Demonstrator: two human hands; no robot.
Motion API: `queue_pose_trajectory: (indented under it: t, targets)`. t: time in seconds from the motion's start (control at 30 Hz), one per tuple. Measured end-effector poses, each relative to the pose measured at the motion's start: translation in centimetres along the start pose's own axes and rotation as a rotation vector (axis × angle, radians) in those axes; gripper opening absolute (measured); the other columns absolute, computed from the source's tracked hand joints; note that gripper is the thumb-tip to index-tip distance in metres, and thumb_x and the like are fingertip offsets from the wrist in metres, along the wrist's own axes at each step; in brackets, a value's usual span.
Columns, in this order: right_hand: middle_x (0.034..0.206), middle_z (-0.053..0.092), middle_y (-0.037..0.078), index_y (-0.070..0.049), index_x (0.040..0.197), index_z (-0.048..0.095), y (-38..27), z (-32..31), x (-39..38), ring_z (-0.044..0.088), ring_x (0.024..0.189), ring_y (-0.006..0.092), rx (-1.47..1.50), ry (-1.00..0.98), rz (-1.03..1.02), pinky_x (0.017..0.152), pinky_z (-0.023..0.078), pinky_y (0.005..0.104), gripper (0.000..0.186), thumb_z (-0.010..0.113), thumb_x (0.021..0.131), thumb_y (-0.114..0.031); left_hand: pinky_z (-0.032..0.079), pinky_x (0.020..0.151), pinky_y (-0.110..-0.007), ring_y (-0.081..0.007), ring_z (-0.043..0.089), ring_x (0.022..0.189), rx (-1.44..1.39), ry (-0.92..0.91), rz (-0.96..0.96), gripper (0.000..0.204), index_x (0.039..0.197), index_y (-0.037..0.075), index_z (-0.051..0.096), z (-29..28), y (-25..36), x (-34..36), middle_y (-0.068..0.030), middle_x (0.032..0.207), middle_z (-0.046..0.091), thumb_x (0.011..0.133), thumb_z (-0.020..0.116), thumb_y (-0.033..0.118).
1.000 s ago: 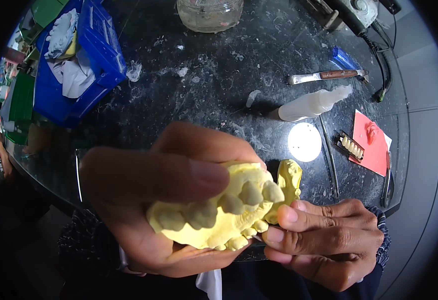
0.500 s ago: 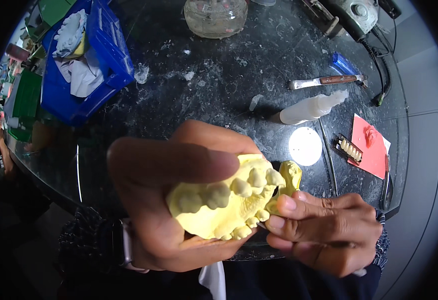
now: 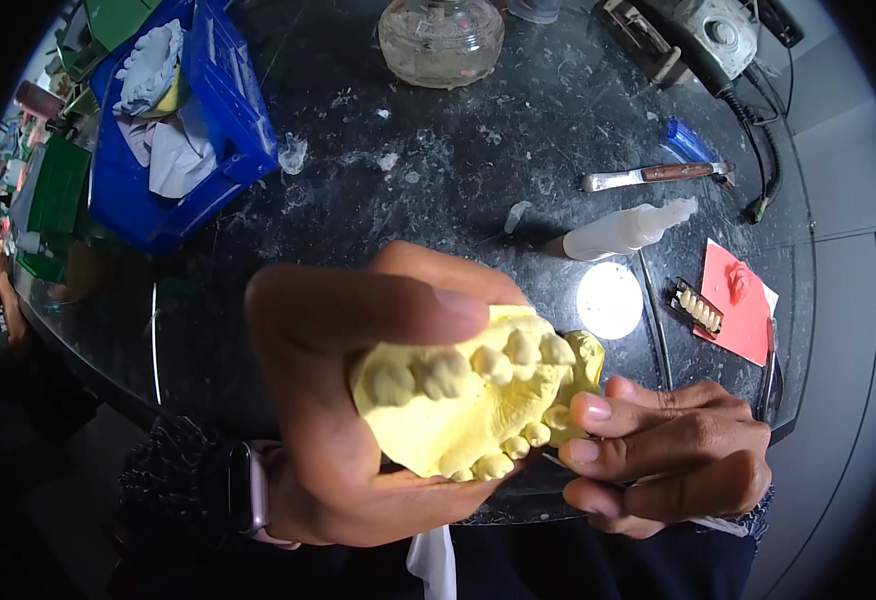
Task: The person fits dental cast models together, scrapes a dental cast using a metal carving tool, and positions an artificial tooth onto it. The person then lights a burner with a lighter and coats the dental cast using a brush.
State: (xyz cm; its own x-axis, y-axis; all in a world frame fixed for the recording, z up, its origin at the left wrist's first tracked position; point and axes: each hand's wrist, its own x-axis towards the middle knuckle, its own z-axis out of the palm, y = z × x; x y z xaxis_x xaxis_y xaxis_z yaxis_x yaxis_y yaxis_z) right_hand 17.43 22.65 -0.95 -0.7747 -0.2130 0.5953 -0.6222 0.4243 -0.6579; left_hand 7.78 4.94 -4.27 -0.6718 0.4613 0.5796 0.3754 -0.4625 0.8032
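Observation:
My left hand (image 3: 328,400) wraps round a yellow dental cast (image 3: 438,425), thumb over its top edge and fingers beneath. The cast's teeth face up, and a gap shows in the row at its right end. Behind that end is another yellow plaster piece (image 3: 588,350); whether it joins the cast I cannot tell. My right hand (image 3: 678,455) is closed beside the gap, its fingertips close to the cast's front teeth. A thin pale tip (image 3: 553,459) pokes out by its fingers; the rest of that item is hidden in the hand.
A blue bin (image 3: 173,215) holds casts and paper at the left. Toward the back stands a glass jar (image 3: 441,45). On the right are a white squeeze bottle (image 3: 618,232), a wooden-handled knife (image 3: 658,175), red wax sheet (image 3: 746,335) and a tooth strip (image 3: 698,308).
The cast and my left hand have shifted slightly right. My right fingertips have drawn back a little from the cast's front and loosened. The background has moved slightly downward in view.

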Motion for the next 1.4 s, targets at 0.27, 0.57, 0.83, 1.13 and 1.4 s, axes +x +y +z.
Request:
queue_pose_trajectory:
  t: [0.27,0.57,0.83,1.13,1.4]
  targets:
    - [0.090,0.065,0.021,0.001,0.083,0.056,-0.5,-0.9,-0.2,0.066,0.095,0.0298,0.262,0.220,0.107,0.080,0.058,0.0366,0.028,0.065,0.088,-0.025,0.045,0.066,-0.026,-0.0161,0.054,0.077,0.442,-0.037,-0.037,0.084,0.117,0.003,0.027,-0.1,2.1,1.8,-0.0178,0.089,0.054,0.053,0.081,0.000]
    - [0.039,0.034,0.002,-0.010,0.054,0.038,-0.2,-5.0,0.8,0.035,0.029,0.0091,-0.037,0.580,0.435,0.030,0.025,0.0217,0.058,0.025,0.100,-0.042,0.045,0.070,-0.028,-0.0166,0.051,0.079,0.441,-0.102,0.015,0.082,0.118,0.007,0.020,0.2,2.4,1.4,-0.0221,0.097,0.049,0.058,0.076,0.004]
    - [0.046,0.047,0.009,0.001,0.065,0.053,0.4,-5.6,2.2,0.048,0.040,0.0168,-0.639,0.082,0.779,0.044,0.034,0.0307,0.028,0.062,0.086,-0.015,0.046,0.073,-0.030,-0.0175,0.052,0.084,0.387,-0.103,0.008,0.079,0.119,0.007,0.020,0.0,2.7,1.4,-0.0245,0.101,0.048,0.060,0.073,0.006]
    - [0.055,0.057,0.013,-0.001,0.065,0.058,1.2,-6.3,1.3,0.059,0.052,0.0277,-0.919,-0.134,0.977,0.054,0.044,0.0376,0.031,0.070,0.078,-0.026,0.049,0.078,-0.029,-0.0187,0.057,0.089,0.353,-0.061,0.043,0.079,0.117,0.004,0.022,0.1,2.5,1.6,-0.0293,0.107,0.052,0.064,0.079,0.009]
    - [0.064,0.055,0.004,-0.006,0.068,0.058,0.5,-5.3,2.0,0.056,0.055,0.0167,-0.841,0.145,0.313,0.049,0.042,0.0280,0.032,0.080,0.070,-0.029,0.050,0.062,-0.021,-0.0089,0.057,0.080,0.029,0.202,-0.381,0.064,0.113,0.001,0.032,-0.8,3.7,4.2,-0.0226,0.117,0.057,0.071,0.078,0.016]
